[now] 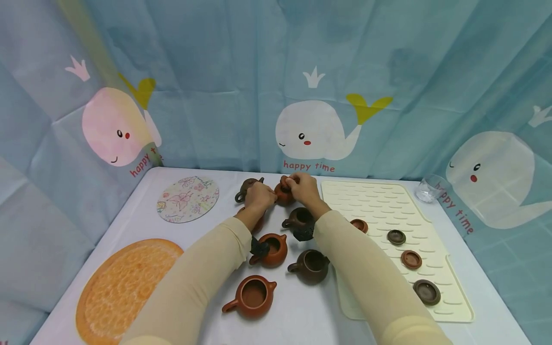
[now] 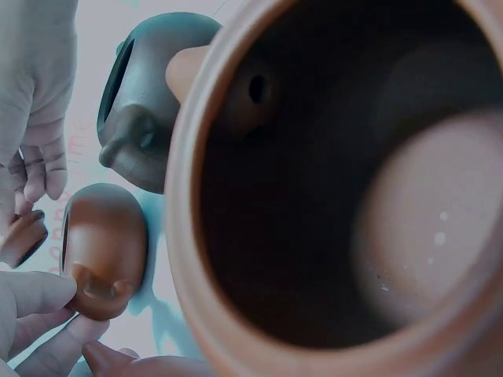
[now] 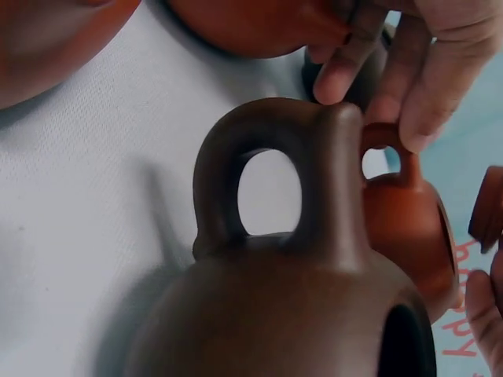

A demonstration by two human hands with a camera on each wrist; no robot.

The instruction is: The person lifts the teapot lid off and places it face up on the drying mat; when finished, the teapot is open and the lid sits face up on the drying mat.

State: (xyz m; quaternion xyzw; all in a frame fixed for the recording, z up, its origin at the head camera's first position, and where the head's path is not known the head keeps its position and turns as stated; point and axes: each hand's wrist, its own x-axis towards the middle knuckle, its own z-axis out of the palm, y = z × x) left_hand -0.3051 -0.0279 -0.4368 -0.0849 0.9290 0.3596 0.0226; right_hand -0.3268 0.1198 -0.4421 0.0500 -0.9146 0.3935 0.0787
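Observation:
At the back of the table stands a small reddish-brown clay teapot [image 1: 283, 198]. My left hand [image 1: 261, 197] pinches its loop handle between thumb and fingers, which shows in the right wrist view. My right hand [image 1: 305, 188] holds a small reddish lid [image 3: 489, 206] by the fingers, tilted beside the teapot's open mouth in both wrist views. A dark teapot [image 1: 249, 186] sits just left of my left hand. Another dark teapot [image 1: 300, 218] stands in front of my right hand. In the left wrist view a lidless reddish teapot [image 2: 189, 259] fills much of the picture.
Nearer stand open teapots: a reddish one [image 1: 278, 254], a dark one [image 1: 313, 268] and a reddish one [image 1: 253, 298]. Several lids lie on a cream tray [image 1: 371, 196] at right, beside a clear glass [image 1: 430, 189]. A floral round mat [image 1: 188, 199] and an orange mat [image 1: 129, 282] lie left.

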